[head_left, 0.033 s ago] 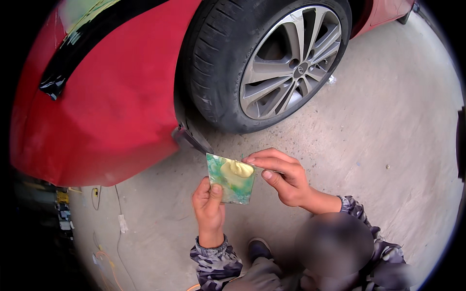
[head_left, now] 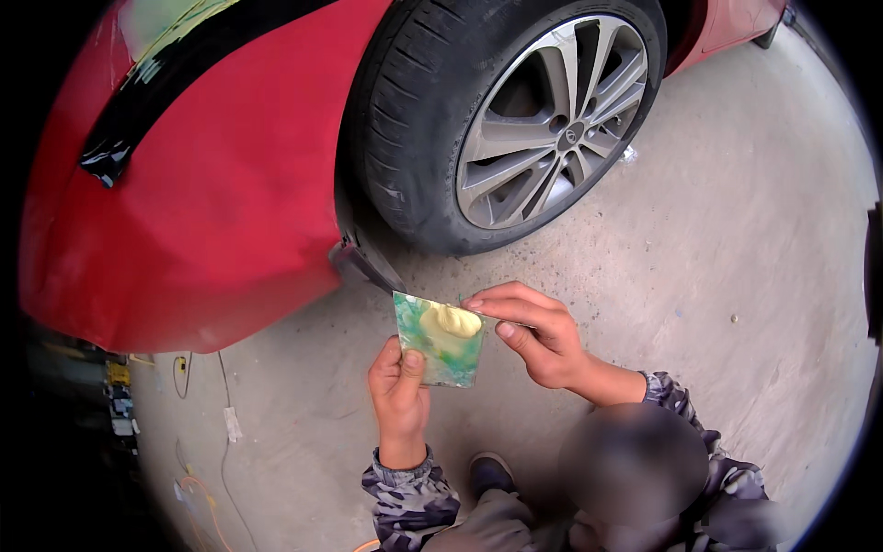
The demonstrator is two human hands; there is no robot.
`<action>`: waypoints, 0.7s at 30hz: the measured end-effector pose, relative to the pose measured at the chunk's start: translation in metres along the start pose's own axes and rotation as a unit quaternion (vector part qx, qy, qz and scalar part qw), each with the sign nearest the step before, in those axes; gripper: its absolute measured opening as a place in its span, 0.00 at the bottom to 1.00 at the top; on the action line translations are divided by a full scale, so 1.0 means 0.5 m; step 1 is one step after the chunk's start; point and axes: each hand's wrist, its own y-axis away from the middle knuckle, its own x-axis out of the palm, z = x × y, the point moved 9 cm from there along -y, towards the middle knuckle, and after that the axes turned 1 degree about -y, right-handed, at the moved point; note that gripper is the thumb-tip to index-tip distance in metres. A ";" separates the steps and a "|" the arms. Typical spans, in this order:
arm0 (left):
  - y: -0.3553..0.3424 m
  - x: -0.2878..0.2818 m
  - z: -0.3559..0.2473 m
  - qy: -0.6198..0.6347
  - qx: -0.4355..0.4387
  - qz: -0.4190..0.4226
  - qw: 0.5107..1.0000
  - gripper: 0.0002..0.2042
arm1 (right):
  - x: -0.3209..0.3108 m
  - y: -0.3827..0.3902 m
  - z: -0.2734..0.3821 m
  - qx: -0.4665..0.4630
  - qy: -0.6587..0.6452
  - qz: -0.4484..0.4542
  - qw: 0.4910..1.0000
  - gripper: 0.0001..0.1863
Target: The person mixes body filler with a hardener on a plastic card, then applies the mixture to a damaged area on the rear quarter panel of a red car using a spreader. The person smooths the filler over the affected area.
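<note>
My left hand (head_left: 399, 391) grips a flat, square mixing board (head_left: 446, 361) by its lower left edge, thumb on top. Green smears cover the board, and a pale yellow lump of putty (head_left: 457, 321) sits near its upper right edge. My right hand (head_left: 543, 340) is closed at that edge, pinching a thin flat spreader (head_left: 511, 322) seen almost edge-on. Its fingertips lie beside the putty; most of the spreader is hidden by the fingers.
Ahead to the left is a car's red bumper (head_left: 248, 184) with black tape (head_left: 138, 120) along it. Its wheel (head_left: 515, 129) stands just beyond my hands. Cables (head_left: 226, 405) and an orange hose (head_left: 213, 515) lie on the concrete floor (head_left: 736, 239) at the lower left.
The car has shifted very slightly in view. My hands, the board and the spreader hold nearly the same pose, and the putty lump looks a little smoother.
</note>
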 end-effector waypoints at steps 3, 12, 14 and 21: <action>-0.006 0.017 -0.010 0.051 0.057 0.007 0.997 0.17 | -0.012 -0.012 0.001 0.008 0.041 0.008 0.999 0.16; 0.020 0.015 -0.030 -0.105 0.091 -0.060 0.988 0.13 | -0.010 -0.014 0.016 0.001 -0.084 0.062 0.994 0.15; 0.030 0.021 -0.032 -0.070 0.079 -0.057 0.993 0.13 | -0.025 0.019 -0.071 0.140 -0.109 -0.004 0.984 0.16; 0.170 0.114 0.114 0.205 -0.246 0.076 0.944 0.19 | 0.056 0.008 -0.096 0.324 -0.447 0.069 0.831 0.34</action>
